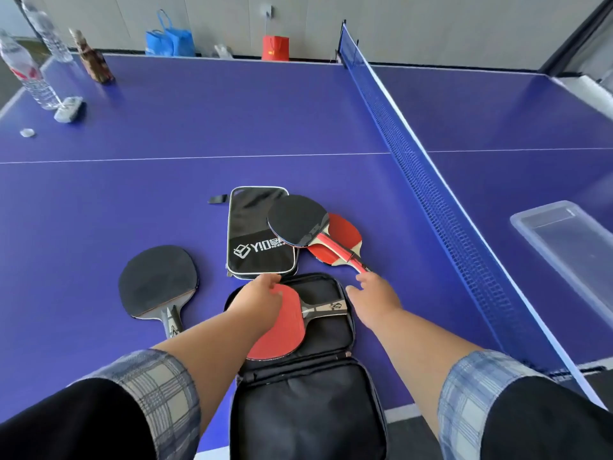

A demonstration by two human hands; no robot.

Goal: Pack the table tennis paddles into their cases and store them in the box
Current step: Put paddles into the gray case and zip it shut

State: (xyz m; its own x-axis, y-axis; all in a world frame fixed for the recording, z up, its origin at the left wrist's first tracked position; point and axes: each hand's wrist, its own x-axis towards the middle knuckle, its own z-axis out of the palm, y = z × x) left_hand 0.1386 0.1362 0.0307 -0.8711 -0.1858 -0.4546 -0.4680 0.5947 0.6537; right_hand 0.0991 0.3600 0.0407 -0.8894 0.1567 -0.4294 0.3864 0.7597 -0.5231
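A black case [308, 386] lies unzipped at the table's near edge, with a red-faced paddle [282, 336] lying in its far half. My left hand [262, 297] rests flat on that paddle's blade. My right hand [371, 293] hovers open at the case's right rim, fingertips close to the red handle of a black-faced paddle [298, 224]. That paddle lies across a red paddle [341, 240] and overlaps a zipped black case [258, 234] with white lettering. A further black-faced paddle [156, 280] lies alone to the left.
A clear plastic box [570, 250] stands beyond the blue net [431, 194] at the right. Water bottles [26, 74], a brown bottle [93, 61] and small white items sit at the table's far left. Bags stand on the floor behind.
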